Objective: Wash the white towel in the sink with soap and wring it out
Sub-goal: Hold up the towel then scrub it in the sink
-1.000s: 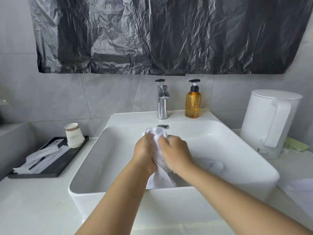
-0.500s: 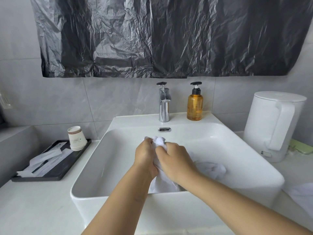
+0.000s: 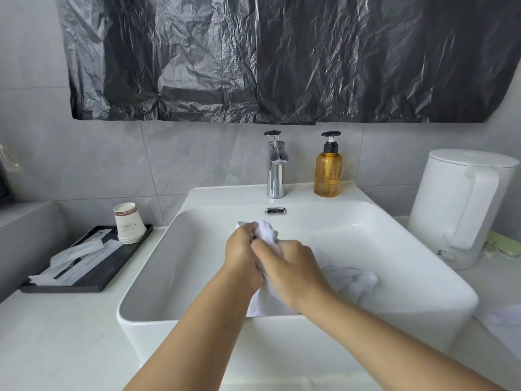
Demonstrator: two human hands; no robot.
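Now both hands work over the sink (image 3: pixel 158 314): the left hand (image 3: pixel 244 258) and right hand (image 3: pixel 293 270) each clench a bunch of the white towel (image 3: pixel 352 277), knuckles touching. Compared with a second ago, the right hand sits lower and nearer, suggesting a rubbing stroke; washing continues, wringing is not yet begun. Loose towel trails toward 3 o'clock inside the basin. At 12 o'clock stands the faucet (image 3: pixel 275 165), apparently not running; the soap bottle (image 3: pixel 328 172) is at 1 o'clock, a white kettle (image 3: pixel 459 204) at 2 o'clock, paper cups (image 3: pixel 128 222) on a black tray (image 3: pixel 93 285) at 10 o'clock. Nothing obstructs the hands.
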